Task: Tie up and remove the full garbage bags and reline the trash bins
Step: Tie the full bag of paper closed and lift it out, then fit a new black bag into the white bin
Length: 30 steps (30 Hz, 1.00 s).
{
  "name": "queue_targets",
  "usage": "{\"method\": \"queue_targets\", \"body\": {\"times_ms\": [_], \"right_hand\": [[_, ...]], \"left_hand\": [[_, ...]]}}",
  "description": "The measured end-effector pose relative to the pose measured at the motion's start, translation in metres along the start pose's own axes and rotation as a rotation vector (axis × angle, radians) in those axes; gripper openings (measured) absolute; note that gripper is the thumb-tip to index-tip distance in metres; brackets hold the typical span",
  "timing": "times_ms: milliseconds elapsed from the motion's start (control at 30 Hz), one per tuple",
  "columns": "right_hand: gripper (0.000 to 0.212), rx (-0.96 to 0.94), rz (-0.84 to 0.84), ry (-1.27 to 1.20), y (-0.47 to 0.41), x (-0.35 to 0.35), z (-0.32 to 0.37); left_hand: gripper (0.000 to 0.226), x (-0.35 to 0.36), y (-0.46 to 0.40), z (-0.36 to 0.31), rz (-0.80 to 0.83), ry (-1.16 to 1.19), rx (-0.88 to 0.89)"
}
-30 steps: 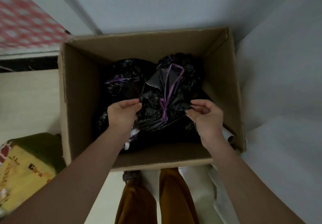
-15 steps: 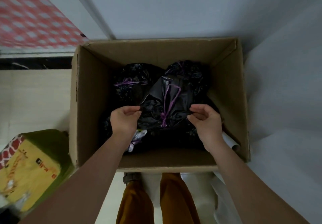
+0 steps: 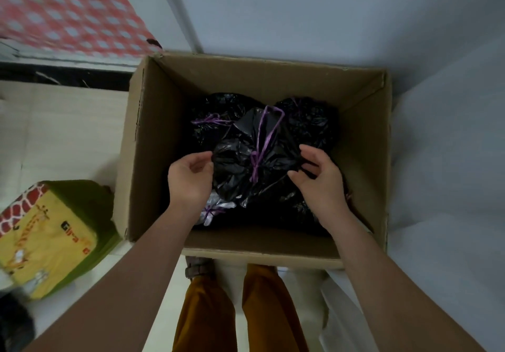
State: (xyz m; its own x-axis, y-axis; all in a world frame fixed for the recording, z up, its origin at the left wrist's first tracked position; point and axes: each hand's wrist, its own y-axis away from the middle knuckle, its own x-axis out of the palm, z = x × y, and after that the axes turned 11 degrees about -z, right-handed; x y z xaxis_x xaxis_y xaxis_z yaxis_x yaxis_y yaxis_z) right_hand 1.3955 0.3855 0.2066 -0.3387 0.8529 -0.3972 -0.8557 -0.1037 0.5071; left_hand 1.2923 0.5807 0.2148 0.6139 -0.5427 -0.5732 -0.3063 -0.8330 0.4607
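Two hands: both reach down into an open cardboard box and flank one black garbage bag.
Left hand: at 9 o'clock of that bag, fingers curled, thumb and fingertips touching the bag's left edge; whether they actually pinch the plastic, I cannot tell.
Right hand: at 3 o'clock of the bag, thumb and fingers pinching a fold of black plastic at its right edge.
Garbage bag: tied shut with a purple drawstring whose loop points to 12 o'clock; it lies on top of the other bags, near the box's middle.
Other bags: one black bag with a purple tie at 11 o'clock, another at 1 o'clock, a pale tied knot at 7 o'clock.
Box surroundings: a yellow and green package on the floor at 8 o'clock of the box; orange trousers at 6 o'clock.
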Motion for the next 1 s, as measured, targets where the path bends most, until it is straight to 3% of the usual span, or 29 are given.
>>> {"method": "queue_targets", "body": {"times_ms": [133,267,533,1000], "right_hand": [[0.091,-0.224,0.077,0.343,0.015,0.005,0.013],[0.108,-0.406,0.053,0.65,0.04,0.015,0.033],[0.1,-0.649,0.172,0.896,0.094,0.062,0.067],[0.083,-0.874,0.482,1.041,0.247,0.185,0.054]], "left_hand": [[0.054,-0.022,0.012,0.008,0.084,-0.273,0.227],[0.085,-0.053,0.03,0.019,0.094,-0.531,0.375],[0.098,-0.121,0.055,0.053,-0.099,-0.651,0.386],[0.095,-0.256,0.13,0.183,-0.326,-0.507,0.079]]}}
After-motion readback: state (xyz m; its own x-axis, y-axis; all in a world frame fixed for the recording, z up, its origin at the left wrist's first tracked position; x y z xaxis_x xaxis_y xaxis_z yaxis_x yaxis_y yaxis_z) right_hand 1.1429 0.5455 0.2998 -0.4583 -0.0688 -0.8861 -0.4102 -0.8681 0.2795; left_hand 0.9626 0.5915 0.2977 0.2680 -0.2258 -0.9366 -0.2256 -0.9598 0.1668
